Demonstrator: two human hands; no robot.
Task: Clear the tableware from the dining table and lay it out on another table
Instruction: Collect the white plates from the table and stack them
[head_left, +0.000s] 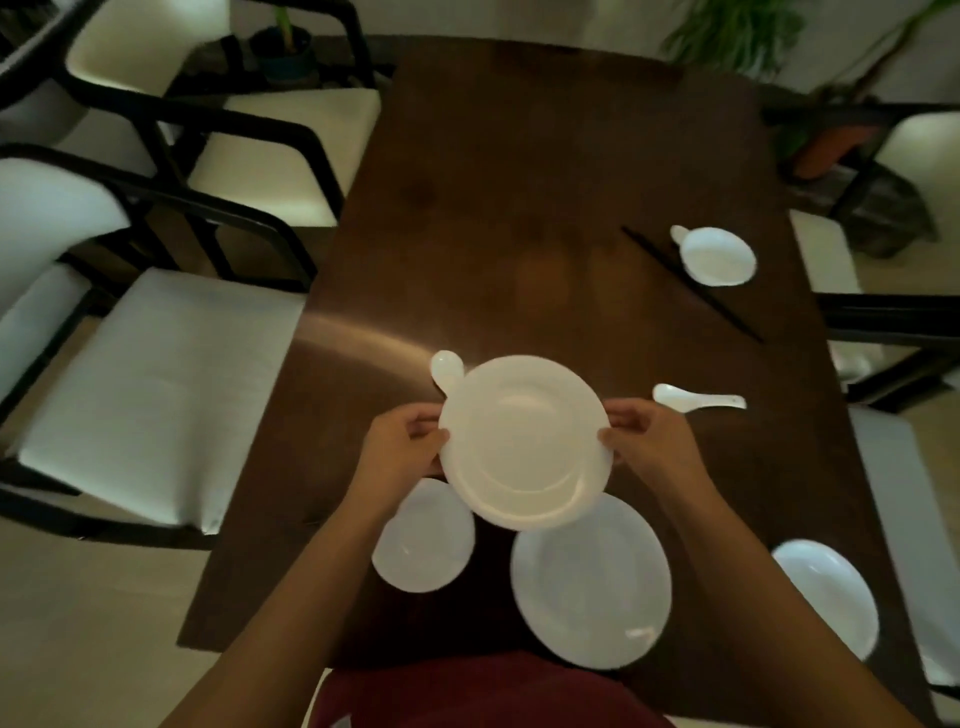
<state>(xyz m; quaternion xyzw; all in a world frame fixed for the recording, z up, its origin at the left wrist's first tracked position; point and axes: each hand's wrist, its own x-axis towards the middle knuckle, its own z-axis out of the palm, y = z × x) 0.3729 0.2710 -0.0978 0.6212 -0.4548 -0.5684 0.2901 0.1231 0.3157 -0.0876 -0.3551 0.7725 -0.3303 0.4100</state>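
Observation:
Both my hands hold a white plate (524, 441) above the dark wooden table (519, 182). My left hand (402, 441) grips its left rim and my right hand (644, 439) grips its right rim. A white spoon (447, 370) peeks out behind the plate's upper left edge. Beneath the held plate, a small white bowl (423, 540) and a larger white plate (589, 582) rest near the table's front edge. Another white spoon (698, 399) lies to the right. Farther back on the right stand a small bowl (718, 257) with a spoon (677, 235) and black chopsticks (691, 285).
A white dish (828, 592) sits at the table's right front edge. Cream-cushioned chairs with black frames (156, 358) line the left side, and another chair (904, 499) stands on the right. Potted plants (737, 36) stand behind the table's far end.

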